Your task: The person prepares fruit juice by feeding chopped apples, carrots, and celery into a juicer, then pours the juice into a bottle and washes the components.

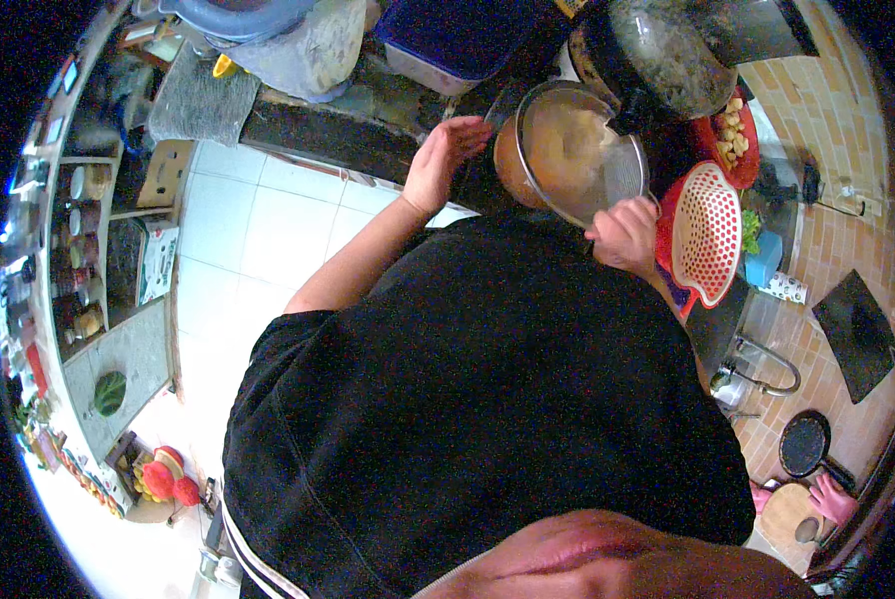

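My right hand (626, 233) grips a round metal mesh sieve (627, 176) at its near edge. The sieve is tilted, with a pale tan powder (567, 150) visible in it. Under its left side shows a brown bowl (513, 168); the rest of the bowl is hidden. My left hand (447, 157) is raised just left of the bowl and sieve, its fingers stretched out and slightly blurred. It holds nothing, and a small gap separates it from the rim.
A red-and-cream colander (706, 232) stands close right of my right hand. Behind it, a red bowl (751, 150) holds pale cubes. A pan with a glass lid (665, 52) and a blue-lidded box (455, 34) are at the back. A tap (777, 385) is farther right.
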Demonstrator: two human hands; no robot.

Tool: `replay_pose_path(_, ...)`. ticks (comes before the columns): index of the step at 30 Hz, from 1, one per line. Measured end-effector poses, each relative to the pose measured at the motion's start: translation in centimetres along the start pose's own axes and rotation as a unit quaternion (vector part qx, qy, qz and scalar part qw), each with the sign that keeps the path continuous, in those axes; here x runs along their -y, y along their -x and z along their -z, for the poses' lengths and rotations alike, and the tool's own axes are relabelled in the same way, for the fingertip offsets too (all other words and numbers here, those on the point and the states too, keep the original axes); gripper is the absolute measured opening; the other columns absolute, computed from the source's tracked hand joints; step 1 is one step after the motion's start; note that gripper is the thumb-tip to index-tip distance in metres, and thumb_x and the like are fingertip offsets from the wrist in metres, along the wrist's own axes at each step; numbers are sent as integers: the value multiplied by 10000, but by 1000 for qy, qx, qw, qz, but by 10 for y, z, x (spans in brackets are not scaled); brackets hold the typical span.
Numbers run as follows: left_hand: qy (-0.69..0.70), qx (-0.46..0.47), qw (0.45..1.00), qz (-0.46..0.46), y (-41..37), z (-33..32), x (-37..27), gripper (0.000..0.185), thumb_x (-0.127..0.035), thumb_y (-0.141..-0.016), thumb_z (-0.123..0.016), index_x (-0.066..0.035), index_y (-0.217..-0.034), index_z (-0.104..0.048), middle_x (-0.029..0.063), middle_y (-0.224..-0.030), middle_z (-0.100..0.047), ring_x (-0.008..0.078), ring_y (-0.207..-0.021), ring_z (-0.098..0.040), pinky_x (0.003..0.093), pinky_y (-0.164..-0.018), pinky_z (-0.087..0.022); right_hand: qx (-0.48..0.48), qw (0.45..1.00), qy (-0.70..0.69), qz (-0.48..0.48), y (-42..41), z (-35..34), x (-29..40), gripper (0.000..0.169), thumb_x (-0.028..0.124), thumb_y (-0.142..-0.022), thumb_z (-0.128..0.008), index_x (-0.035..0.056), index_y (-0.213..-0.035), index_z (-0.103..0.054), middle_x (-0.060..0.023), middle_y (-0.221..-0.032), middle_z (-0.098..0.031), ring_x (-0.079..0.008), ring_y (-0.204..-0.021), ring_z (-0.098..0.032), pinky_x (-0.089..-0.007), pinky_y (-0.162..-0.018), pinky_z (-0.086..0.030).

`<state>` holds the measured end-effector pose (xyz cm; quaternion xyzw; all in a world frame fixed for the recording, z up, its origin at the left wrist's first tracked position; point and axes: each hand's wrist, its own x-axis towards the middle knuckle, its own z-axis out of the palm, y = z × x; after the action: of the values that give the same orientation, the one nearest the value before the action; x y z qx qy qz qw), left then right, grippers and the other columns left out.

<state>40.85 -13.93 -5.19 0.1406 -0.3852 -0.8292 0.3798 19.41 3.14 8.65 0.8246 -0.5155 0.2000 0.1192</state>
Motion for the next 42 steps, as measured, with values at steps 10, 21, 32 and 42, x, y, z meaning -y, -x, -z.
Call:
replay_pose_path(10,-181,-92,979,11,-50,-8,-48,467,-394,-971,-457,36,-1043,-627,126,-1036,-657,214,-965,-623,338,-879,-474,-86,976,-70,-186,11,15,-10,78,101,-801,-587,53,-855,-558,-92,-722,-534,-268,-683,-527,-358,-656,-434)
replay_pose_path(21,-463,-269,843,-46,-59,-19,-42,358,-412,-750,-762,-58,-787,-728,98,-740,-700,194,-675,-678,291,-666,-519,1,1000,3,-7,1,8,3,153,81,-643,-639,91,-780,-571,-45,-697,-533,-270,-694,-545,-416,-644,-416)
replay_pose_path(32,-448,-297,839,-84,-64,-3,-37,297,-378,-780,-742,-84,-811,-725,91,-723,-690,198,-630,-659,309,-625,-509,-99,990,3,-97,-5,14,5,49,75,-761,-603,79,-803,-578,-63,-732,-549,-267,-666,-544,-389,-634,-431)
replay_pose_path(42,-496,86,854,-130,-131,7,31,464,-405,-910,-569,-175,-1310,-523,197,-1143,-622,314,-856,-670,396,-777,-523,-93,993,5,-72,-3,2,6,196,233,-704,-705,114,-784,-572,-42,-678,-525,-261,-673,-550,-411,-652,-418)
